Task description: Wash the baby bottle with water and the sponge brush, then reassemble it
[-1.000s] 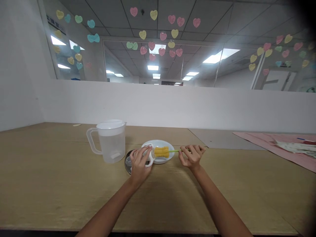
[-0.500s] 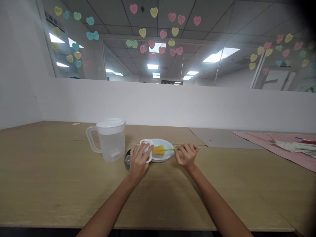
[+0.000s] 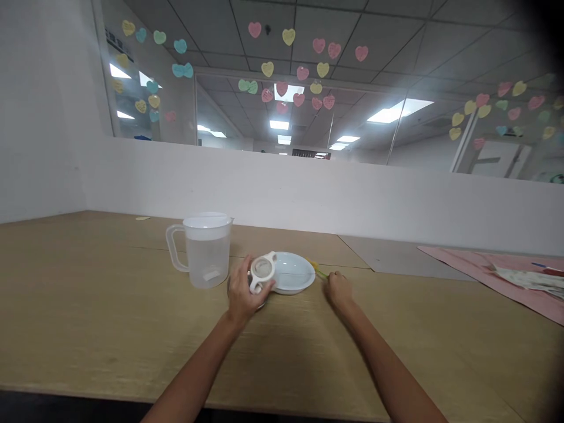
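Observation:
My left hand (image 3: 244, 294) is closed on the rim of a small white strainer (image 3: 263, 269), a ring with side tabs and a pale, mesh-like middle. It is tilted up so its round face shows, beside the left edge of a white bowl (image 3: 293, 275). My right hand (image 3: 339, 291) is closed round the green handle (image 3: 322, 274) of a sponge brush. Its yellow head (image 3: 312, 264) lies by the bowl's right rim, partly hidden. Beneath my left hand a round, metal-rimmed thing (image 3: 263, 305) shows only in part.
A clear plastic jug (image 3: 208, 252) with a lid and handle stands left of the bowl, seemingly part full. At the right lies a pink cloth (image 3: 467, 264) with a whitish bundle (image 3: 529, 278) on it. A white wall (image 3: 308, 194) rises behind the table.
The brush's yellow head has moved away from the strainer, rightward to the bowl's right side. My left hand has turned the strainer so its round face shows. The view has shifted slightly.

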A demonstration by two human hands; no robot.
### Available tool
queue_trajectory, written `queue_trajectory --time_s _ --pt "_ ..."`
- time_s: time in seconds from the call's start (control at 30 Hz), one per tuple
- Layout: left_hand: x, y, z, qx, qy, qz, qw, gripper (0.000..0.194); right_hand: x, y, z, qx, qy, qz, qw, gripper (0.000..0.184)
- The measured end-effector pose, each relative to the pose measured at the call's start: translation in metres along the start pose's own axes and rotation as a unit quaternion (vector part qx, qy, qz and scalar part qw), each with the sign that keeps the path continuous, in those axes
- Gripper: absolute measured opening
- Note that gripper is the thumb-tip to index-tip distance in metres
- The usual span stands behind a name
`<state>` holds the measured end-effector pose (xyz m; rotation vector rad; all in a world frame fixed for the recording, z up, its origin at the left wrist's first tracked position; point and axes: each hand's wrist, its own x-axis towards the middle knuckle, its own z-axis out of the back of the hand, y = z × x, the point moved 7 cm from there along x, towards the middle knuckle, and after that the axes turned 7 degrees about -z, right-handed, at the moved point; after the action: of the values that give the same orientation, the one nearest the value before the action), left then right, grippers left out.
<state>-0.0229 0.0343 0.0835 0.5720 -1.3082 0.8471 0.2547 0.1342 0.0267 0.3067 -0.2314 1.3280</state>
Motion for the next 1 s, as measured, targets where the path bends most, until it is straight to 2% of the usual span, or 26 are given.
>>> queue_trajectory --time_s 0.07,0.2,0.27,0.33,0.4,0.47,0.57,0.6,0.67,0.73,0.83,0.9,1.0 --pt "-0.006 -0.017 -0.005 -0.08 0.028 -0.062 0.995 0.074 -0.002 0.007 -0.007 0.008 0.026 0.011 1.0 0.027" --pt "-0.023 -0.058 -0.023 -0.188 0.154 -0.174 0.954 0.066 -0.007 0.019 -0.016 0.013 0.048 0.032 0.998 0.028" --pt "-0.029 -0.066 -0.033 -0.214 0.218 -0.159 0.939 0.064 -0.008 0.021 -0.017 0.016 0.05 0.038 0.998 0.028" --pt "-0.033 -0.066 -0.042 -0.221 0.266 -0.11 0.932 0.064 -0.008 0.021 -0.015 0.028 0.041 0.041 0.998 0.029" --pt "-0.033 -0.063 -0.045 -0.22 0.288 -0.072 0.929 0.064 -0.008 0.02 -0.007 0.071 0.003 0.037 0.997 0.029" --pt "-0.029 -0.06 -0.043 -0.219 0.28 -0.071 0.932 0.063 -0.009 0.018 0.007 0.14 -0.055 0.033 0.988 0.031" --pt "-0.017 -0.048 -0.032 -0.192 0.213 -0.078 0.955 0.045 -0.016 0.021 0.023 0.233 -0.106 0.058 0.965 0.036" --pt "-0.012 -0.039 -0.028 -0.165 0.185 -0.058 0.967 0.035 -0.018 0.024 0.025 0.253 -0.107 0.074 0.959 0.036" --pt "-0.007 -0.011 -0.026 -0.08 0.154 0.025 0.984 0.025 -0.021 0.03 0.027 0.271 -0.103 0.105 0.951 0.036" --pt "-0.009 0.014 -0.031 0.0 0.182 0.077 0.98 0.028 -0.022 0.034 0.027 0.265 -0.101 0.122 0.951 0.034" --pt "-0.017 0.037 -0.044 0.087 0.258 0.092 0.958 0.03 -0.02 0.035 0.024 0.264 -0.104 0.127 0.95 0.032" --pt "-0.022 0.045 -0.05 0.128 0.288 0.088 0.945 0.033 -0.018 0.034 0.024 0.276 -0.109 0.126 0.947 0.03" --pt "-0.026 0.047 -0.053 0.153 0.297 0.074 0.94 0.033 -0.017 0.033 0.024 0.283 -0.118 0.131 0.943 0.028"
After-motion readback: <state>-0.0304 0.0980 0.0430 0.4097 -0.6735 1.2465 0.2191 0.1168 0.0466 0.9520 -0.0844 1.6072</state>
